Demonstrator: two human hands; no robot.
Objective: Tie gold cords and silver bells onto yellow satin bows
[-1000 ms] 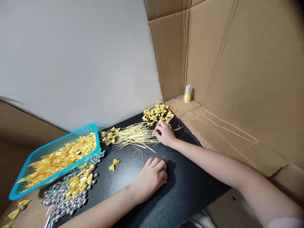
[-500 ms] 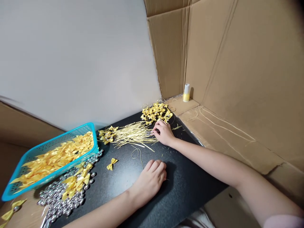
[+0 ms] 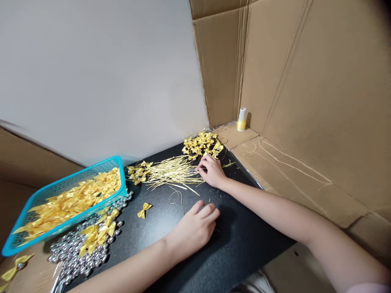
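My left hand (image 3: 196,228) is over the front of the black tabletop (image 3: 244,236), fingers curled down and thumb hidden; whatever they grip does not show. A thin loose thread (image 3: 182,200) lies by its fingertips. Further back, my right hand (image 3: 212,171) pinches at the right ends of a bunch of gold strips (image 3: 172,173). A small greyish thing shows at its fingertips, too small to name. Beyond that hand lies a pile of yellow bows with silver beads (image 3: 201,144). One plain yellow bow (image 3: 144,210) lies left of my left hand.
A blue basket (image 3: 36,193) of yellow ribbon bows (image 3: 82,195) stands at the left. Silver beads (image 3: 73,252) spread before it, with several bows on top. More beaded bows (image 3: 139,171) touch the strips. A thread spool (image 3: 241,119) stands in the corner by cardboard walls (image 3: 320,101).
My left hand has shifted slightly to the right and its fingers have lifted and spread a little. My right hand stays at the strip ends.
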